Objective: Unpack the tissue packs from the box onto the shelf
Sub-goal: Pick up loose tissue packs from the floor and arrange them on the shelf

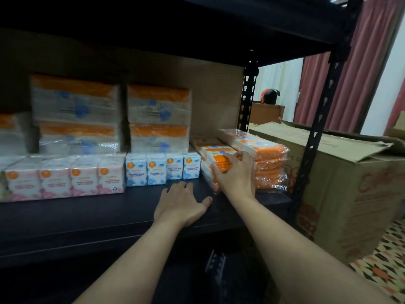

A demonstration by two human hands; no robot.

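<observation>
Forearms, two, reach from the near edge over the shelf [87, 216].
- Pink mini packs [65, 178]: front row, far left, labels facing out.
- Wrapped bundles [76, 113]: stacked two high behind.
- Blue mini packs [162, 168]: centre row.
- Left hand [182, 202]: flat, fingers spread on bare board, probably bracing.
- Right hand [235, 174]: fingers curled over an orange-and-white tissue pack [215, 159], seemingly squaring it beside the orange stack [269, 165].
- Cardboard box [350, 183]: right of the rack, flaps open, contents hidden.
</observation>
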